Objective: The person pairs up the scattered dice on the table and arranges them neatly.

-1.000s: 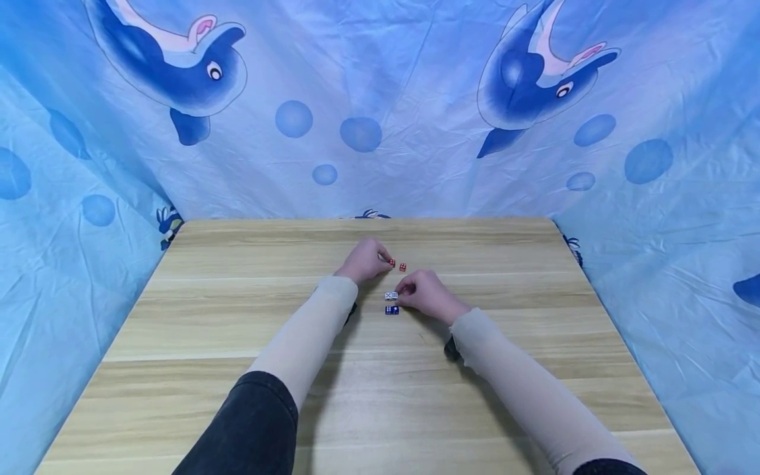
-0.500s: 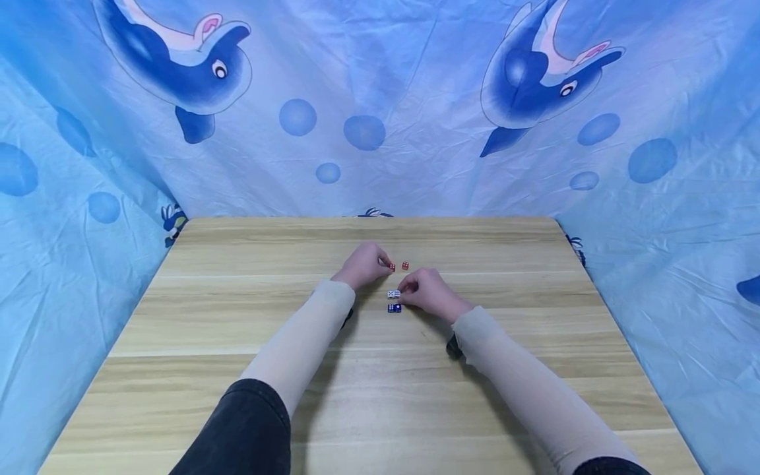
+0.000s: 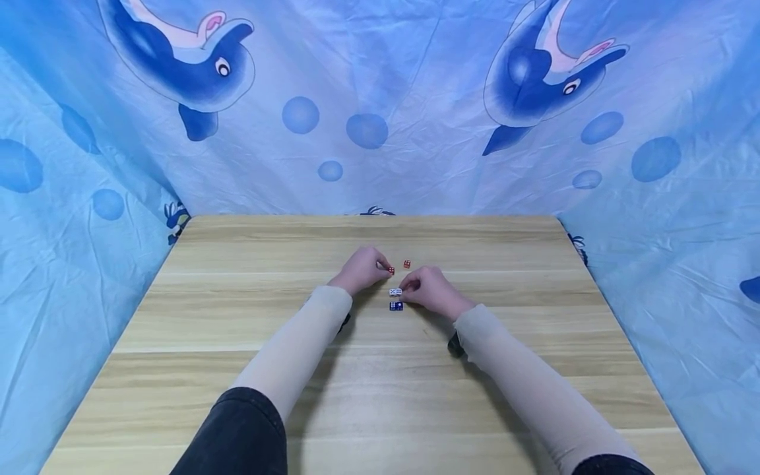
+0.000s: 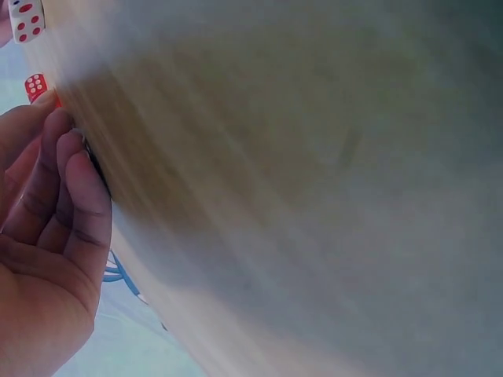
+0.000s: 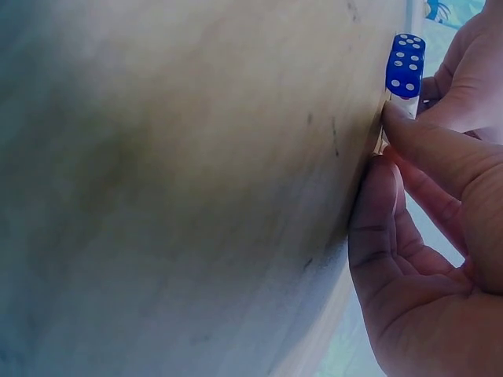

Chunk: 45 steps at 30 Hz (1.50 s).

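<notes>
My left hand [image 3: 363,269] pinches a small red die [image 3: 391,270] between thumb and fingertips, low over the table. A second red die [image 3: 406,264] lies just beyond it to the right. Two white dice [image 3: 394,291] stand side by side nearer me, and the fingertips of my right hand [image 3: 435,290] grip the right one. In the right wrist view, the thumb hides much of that white die [image 5: 405,104]. Two blue dice [image 3: 396,306] sit together in front of the white pair. The left wrist view catches a white die [image 4: 27,22] with red pips at its upper corner.
The dice are on a light wood-grain table [image 3: 368,396]. Behind it and along both sides hangs a blue cloth [image 3: 415,178] printed with dolphins and bubbles. Both forearms reach in from the near edge, one on each side of the dice.
My left hand has drawn its red die toward me and slightly left, widening the gap to the other red die. The right hand stays at the white dice. The head view has shifted slightly.
</notes>
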Tool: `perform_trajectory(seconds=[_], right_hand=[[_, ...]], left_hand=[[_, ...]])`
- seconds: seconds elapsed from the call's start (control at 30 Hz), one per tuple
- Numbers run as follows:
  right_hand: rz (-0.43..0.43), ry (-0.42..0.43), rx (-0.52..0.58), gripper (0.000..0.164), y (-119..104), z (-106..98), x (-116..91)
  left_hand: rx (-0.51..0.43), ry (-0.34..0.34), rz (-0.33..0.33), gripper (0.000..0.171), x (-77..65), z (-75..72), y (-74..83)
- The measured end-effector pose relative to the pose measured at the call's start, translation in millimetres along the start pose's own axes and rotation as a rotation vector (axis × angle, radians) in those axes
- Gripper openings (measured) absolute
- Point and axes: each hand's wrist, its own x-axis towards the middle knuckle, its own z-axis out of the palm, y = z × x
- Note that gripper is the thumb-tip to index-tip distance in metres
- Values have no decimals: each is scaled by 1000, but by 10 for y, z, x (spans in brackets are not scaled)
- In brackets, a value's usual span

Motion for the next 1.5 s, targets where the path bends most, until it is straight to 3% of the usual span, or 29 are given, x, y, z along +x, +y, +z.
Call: perform_trajectory(seconds=[0.47,1.33,1.5], right_hand=[[41,5,19,16,-26,-21,-14],[20,-11,15,18,-9,-30,-18],[43,32,36,23,55,-122,7]], left_hand=[[7,-14,3,9,-90,39,50],[23,-11,13,11,-148,61,37],[25,-1,10,10,-148,67,32]])
